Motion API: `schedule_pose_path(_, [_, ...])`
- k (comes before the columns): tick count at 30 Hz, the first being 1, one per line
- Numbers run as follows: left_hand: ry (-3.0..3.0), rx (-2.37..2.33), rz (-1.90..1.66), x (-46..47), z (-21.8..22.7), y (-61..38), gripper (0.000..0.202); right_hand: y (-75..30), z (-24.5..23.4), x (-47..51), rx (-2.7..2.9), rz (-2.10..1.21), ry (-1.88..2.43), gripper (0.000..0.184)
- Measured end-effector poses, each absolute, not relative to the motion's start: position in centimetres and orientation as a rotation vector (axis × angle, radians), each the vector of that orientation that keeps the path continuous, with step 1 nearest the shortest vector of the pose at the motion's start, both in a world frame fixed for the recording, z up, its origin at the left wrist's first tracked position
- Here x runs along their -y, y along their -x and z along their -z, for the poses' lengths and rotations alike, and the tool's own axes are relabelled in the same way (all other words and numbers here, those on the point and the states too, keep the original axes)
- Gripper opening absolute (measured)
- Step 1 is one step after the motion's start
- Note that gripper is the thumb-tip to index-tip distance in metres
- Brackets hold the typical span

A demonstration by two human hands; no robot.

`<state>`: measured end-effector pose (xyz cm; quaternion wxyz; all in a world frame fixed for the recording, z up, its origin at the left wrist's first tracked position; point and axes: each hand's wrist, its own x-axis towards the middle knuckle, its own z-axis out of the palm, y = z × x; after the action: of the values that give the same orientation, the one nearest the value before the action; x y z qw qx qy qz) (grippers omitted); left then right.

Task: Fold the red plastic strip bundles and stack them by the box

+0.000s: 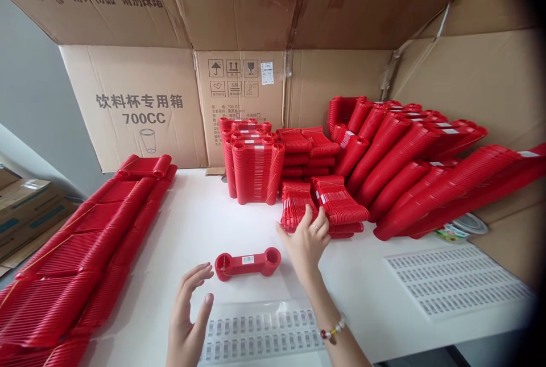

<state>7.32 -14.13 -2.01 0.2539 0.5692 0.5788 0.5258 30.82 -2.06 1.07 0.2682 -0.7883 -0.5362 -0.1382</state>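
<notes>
A short stack of red plastic pieces, with a round hole at each end, lies on the white table. It has a barcode label on its front and a thin band around it. My left hand is just left of it, fingers apart and holding nothing. My right hand reaches over the front of the banded red bundles, its fingers spread. Whether its fingertips touch the bundles I cannot tell. A sheet of barcode labels lies in front, partly covered by my right forearm.
Long red stacks line the table's left side. Upright red bundles stand at the back, and more stacks lean at the right. Another label sheet lies at right, near a round lid. Cardboard walls enclose the back.
</notes>
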Motion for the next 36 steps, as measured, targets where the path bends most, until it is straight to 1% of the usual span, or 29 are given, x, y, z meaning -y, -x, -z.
schedule_pose_path(2, [-1.523, -1.575, -1.425, 14.2, 2.1, -7.1, 0.029, -30.6, -0.9, 1.8, 1.417, 0.377, 2.151, 0.086])
schedule_pose_path(7, [-1.498, -1.580, -1.427, 14.3, 1.9, -6.8, 0.028, -30.6, -0.5, 1.6, 1.356, 0.388, 2.163, 0.071])
schedule_pose_path(10, [-1.499, -1.570, -1.444, 14.2, 1.8, -6.5, 0.027, -30.7, -0.4, 1.7, 1.340, 0.385, 2.149, 0.066])
schedule_pose_path(27, [-1.394, -1.579, -1.489, 13.9, 1.6, -6.3, 0.030, -31.6, -3.0, 2.1, 1.352, 0.225, 2.229, 0.056])
schedule_pose_path(36, [-1.409, -1.552, -1.488, 14.0, 1.1, -6.4, 0.028, -31.5, -3.2, 1.3, 1.404, 0.239, 2.328, 0.060])
